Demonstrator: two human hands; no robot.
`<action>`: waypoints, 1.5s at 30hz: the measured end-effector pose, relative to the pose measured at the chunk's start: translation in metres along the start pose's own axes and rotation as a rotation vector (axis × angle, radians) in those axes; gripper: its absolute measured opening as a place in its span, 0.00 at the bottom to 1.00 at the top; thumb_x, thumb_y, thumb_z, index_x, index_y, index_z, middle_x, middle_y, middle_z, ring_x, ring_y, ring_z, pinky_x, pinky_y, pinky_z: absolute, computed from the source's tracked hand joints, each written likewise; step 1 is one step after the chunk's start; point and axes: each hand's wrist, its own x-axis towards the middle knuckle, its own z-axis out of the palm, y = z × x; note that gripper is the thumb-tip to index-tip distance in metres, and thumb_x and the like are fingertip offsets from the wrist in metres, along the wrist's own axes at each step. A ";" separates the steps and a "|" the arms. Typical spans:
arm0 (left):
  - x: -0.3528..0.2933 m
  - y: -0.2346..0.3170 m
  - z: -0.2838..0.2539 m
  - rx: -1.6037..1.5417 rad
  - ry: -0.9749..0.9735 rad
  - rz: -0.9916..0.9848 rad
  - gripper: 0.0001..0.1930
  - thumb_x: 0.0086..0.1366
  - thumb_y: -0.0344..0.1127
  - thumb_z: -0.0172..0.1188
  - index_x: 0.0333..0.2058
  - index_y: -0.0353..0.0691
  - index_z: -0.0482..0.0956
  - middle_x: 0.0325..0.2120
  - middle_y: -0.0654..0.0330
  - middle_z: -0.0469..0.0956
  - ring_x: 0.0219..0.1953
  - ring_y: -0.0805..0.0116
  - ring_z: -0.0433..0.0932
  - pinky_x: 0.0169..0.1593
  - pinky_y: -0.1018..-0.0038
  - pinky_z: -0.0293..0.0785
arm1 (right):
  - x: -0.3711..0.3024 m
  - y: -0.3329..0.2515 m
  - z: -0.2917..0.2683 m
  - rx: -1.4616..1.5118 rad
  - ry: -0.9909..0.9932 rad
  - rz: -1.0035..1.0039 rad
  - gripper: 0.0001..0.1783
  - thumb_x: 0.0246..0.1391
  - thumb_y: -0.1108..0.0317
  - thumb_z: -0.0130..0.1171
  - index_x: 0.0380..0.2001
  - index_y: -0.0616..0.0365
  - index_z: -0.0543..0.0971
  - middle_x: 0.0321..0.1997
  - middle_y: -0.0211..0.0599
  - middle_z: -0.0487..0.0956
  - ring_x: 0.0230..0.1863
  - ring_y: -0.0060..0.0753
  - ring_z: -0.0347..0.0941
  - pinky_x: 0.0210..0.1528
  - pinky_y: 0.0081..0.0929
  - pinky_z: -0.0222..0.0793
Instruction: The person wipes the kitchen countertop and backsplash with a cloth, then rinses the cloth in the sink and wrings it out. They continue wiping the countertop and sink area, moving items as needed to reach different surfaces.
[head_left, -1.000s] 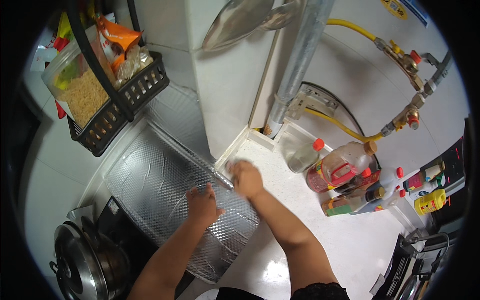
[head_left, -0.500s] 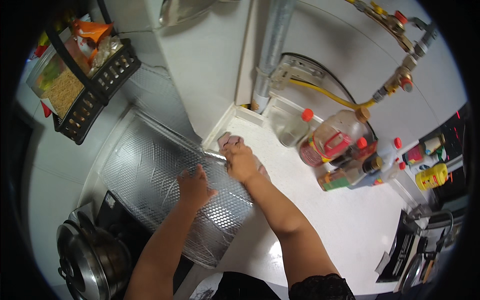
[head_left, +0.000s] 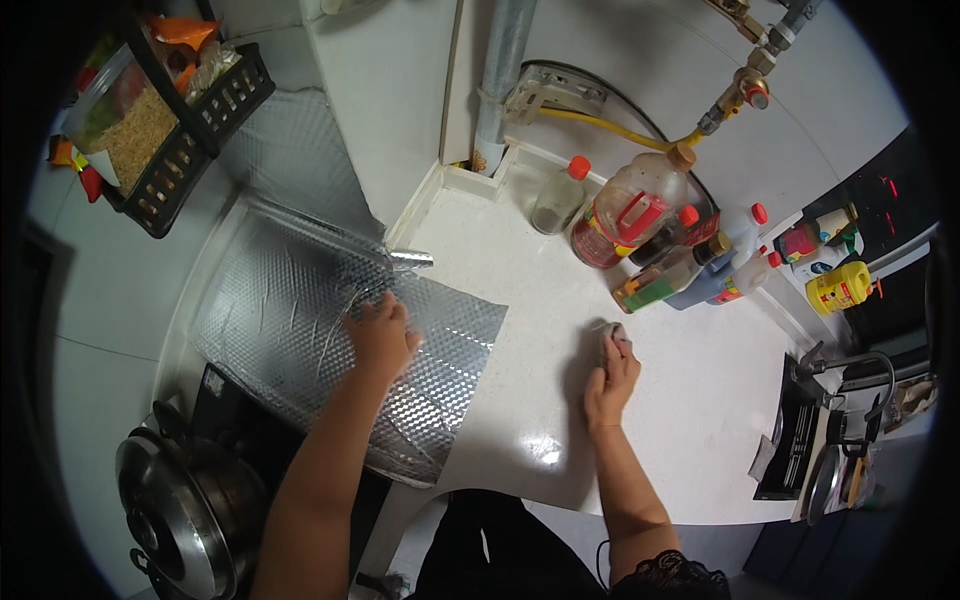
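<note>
Two hands are set apart: the left hand (head_left: 382, 345), fingers loosely spread, over the foil sheet (head_left: 270, 310); the right hand (head_left: 612, 388), fingers wrapped round a pale cloth (head_left: 616, 328) on the white surface (head_left: 690, 410). A wide sweep could topple the clustered bottles (head_left: 608, 225) — a sideways push might shift the foil. Beyond rise a metal pipe (head_left: 505, 65) and white wall (head_left: 640, 50).

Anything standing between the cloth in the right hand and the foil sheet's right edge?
Nothing visible stands between the cloth in the right hand and the right edge of the foil sheet; only white countertop lies there. The green-labelled bottle stands beyond the cloth, off that line.
</note>
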 end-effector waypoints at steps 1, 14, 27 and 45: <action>-0.010 0.006 0.002 -0.019 0.007 0.042 0.37 0.56 0.50 0.65 0.60 0.39 0.65 0.65 0.53 0.60 0.65 0.41 0.59 0.61 0.33 0.50 | 0.007 -0.021 0.003 0.056 0.060 -0.029 0.31 0.40 0.80 0.48 0.53 0.56 0.76 0.59 0.50 0.70 0.54 0.54 0.65 0.61 0.46 0.59; -0.143 0.026 0.061 -0.251 0.046 0.171 0.28 0.56 0.43 0.64 0.54 0.39 0.73 0.63 0.47 0.62 0.67 0.43 0.55 0.62 0.32 0.45 | -0.048 -0.005 -0.011 -0.397 -0.153 -0.139 0.26 0.46 0.68 0.55 0.53 0.51 0.75 0.57 0.47 0.72 0.58 0.58 0.65 0.53 0.53 0.61; -0.149 0.045 0.059 -0.069 -0.096 0.163 0.30 0.58 0.45 0.62 0.57 0.38 0.69 0.65 0.49 0.58 0.68 0.47 0.54 0.63 0.33 0.42 | -0.146 -0.105 -0.001 -0.089 -0.187 -0.195 0.27 0.45 0.72 0.54 0.54 0.52 0.75 0.61 0.43 0.70 0.56 0.54 0.68 0.54 0.52 0.63; -0.182 0.214 0.052 0.282 -0.366 0.236 0.45 0.52 0.56 0.68 0.64 0.42 0.62 0.68 0.52 0.52 0.70 0.50 0.48 0.68 0.37 0.33 | -0.145 0.117 -0.157 -0.253 -0.067 0.103 0.08 0.47 0.71 0.61 0.33 0.49 0.82 0.45 0.35 0.78 0.43 0.49 0.74 0.43 0.46 0.70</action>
